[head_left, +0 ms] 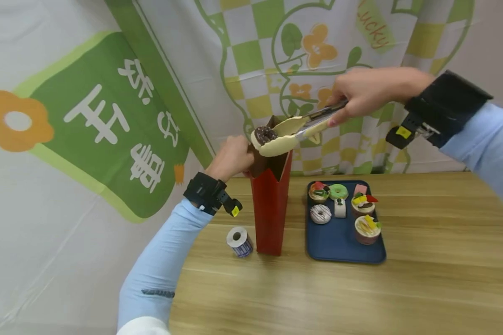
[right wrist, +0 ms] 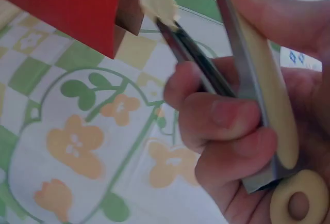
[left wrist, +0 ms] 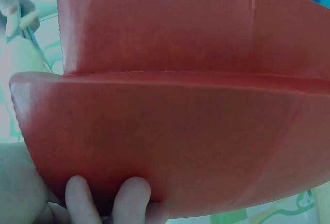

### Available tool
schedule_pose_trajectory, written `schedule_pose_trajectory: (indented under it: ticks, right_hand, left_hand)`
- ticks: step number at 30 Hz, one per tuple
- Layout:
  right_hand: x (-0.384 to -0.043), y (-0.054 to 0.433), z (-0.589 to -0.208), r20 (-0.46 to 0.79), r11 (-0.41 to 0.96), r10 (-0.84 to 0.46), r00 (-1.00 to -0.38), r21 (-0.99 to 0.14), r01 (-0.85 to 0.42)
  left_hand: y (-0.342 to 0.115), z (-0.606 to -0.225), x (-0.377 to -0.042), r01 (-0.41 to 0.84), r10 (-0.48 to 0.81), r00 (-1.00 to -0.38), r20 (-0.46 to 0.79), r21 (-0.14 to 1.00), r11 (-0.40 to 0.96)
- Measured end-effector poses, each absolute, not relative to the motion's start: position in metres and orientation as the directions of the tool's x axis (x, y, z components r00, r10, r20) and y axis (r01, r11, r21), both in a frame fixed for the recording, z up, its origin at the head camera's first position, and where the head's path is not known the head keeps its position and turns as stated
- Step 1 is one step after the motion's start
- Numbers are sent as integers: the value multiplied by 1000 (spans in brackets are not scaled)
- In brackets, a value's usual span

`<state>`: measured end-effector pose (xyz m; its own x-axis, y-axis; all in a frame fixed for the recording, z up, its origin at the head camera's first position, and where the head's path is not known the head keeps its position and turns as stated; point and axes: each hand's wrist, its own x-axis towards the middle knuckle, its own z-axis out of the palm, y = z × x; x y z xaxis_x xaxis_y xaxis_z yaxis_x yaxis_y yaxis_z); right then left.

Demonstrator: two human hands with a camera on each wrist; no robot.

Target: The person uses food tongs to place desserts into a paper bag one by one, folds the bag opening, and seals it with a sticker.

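Note:
A tall red paper bag (head_left: 270, 209) stands upright on the table with its mouth open. My left hand (head_left: 233, 157) grips the bag's upper left edge; in the left wrist view its fingertips (left wrist: 132, 195) press on the red paper. My right hand (head_left: 358, 95) holds cream-tipped metal tongs (head_left: 314, 126), its fingers curled round the handles in the right wrist view. Between the tong tips sits a chocolate donut (head_left: 265, 135) with light specks, right over the bag's opening.
A blue tray (head_left: 335, 244) to the right of the bag carries a white donut (head_left: 320, 214), a green donut (head_left: 338, 191), several cupcakes and small cakes. A roll of labels (head_left: 240, 242) stands left of the bag. A patterned curtain (head_left: 255, 60) hangs behind the table.

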<state>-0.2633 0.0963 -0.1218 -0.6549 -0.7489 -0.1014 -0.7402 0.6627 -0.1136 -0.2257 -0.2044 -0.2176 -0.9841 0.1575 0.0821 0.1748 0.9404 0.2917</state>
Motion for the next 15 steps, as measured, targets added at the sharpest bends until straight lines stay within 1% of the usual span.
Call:
schedule_pose_trajectory:
  ticks: [2, 4, 6, 11, 13, 15]
  right_hand:
    - [-266, 85, -115, -155, 654, -753, -639, -69, -753]
    - [-268, 74, -110, -204, 648, -750, -630, -30, -761]
    - [-267, 63, -105, -257, 656, -730, -634, -1, -755]
    - [-257, 36, -94, -363, 724, -622, -693, 70, -686]
    - [-255, 26, -91, -390, 747, -565, -727, 132, -651]
    - [-255, 15, -89, -409, 750, -525, -746, 192, -633]
  left_hand:
    - [-203, -218, -226, 178, 161, -984, 80, 291, 940]
    - [-203, -218, -226, 171, 159, -985, 62, 313, 934]
    - [-203, -218, -225, 163, 155, -987, 49, 336, 928]
    - [-204, -218, -224, 180, 164, -983, 77, 326, 928]
    - [-205, -217, -223, 192, 171, -981, 94, 314, 930]
    - [-204, -217, -224, 198, 175, -979, 103, 305, 932]
